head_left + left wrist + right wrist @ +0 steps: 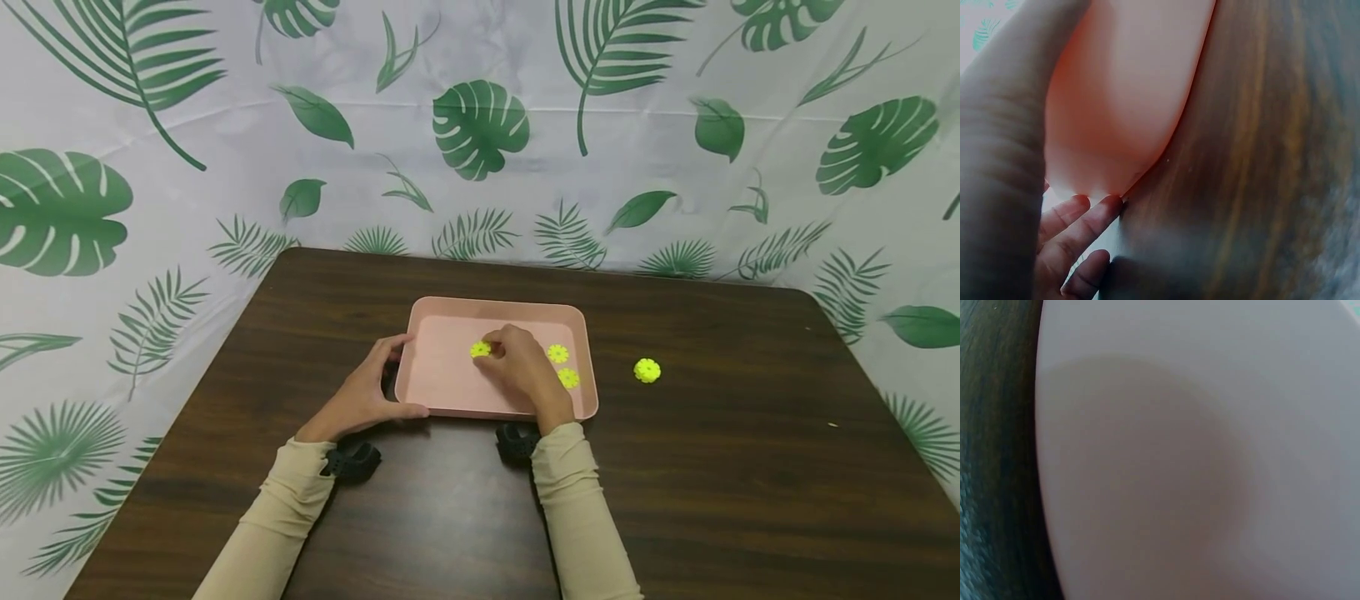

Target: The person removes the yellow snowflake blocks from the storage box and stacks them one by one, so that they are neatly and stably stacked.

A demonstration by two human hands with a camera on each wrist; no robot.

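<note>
A shallow pink tray (442, 367) lies on the table in the head view. My left hand (365, 392) holds its near left corner, with the thumb along the front side and fingers at the left end. In the left wrist view the fingertips (1107, 209) meet the tray's outer wall. Over the tray's middle, my right hand (520, 364) pinches a yellow flower-shaped disc (479, 350) between thumb and fingers. Two similar discs, one farther back (558, 353) and one nearer (568, 378), lie on the tray floor to its right. The right wrist view holds only blurred tray surface (1210, 425) and table.
A small pile of yellow discs (647, 370) rests on the dark wooden table (735, 433), right of the tray. Behind the table hangs a white cloth (630, 167) printed with green leaves. Black straps sit at both wrists.
</note>
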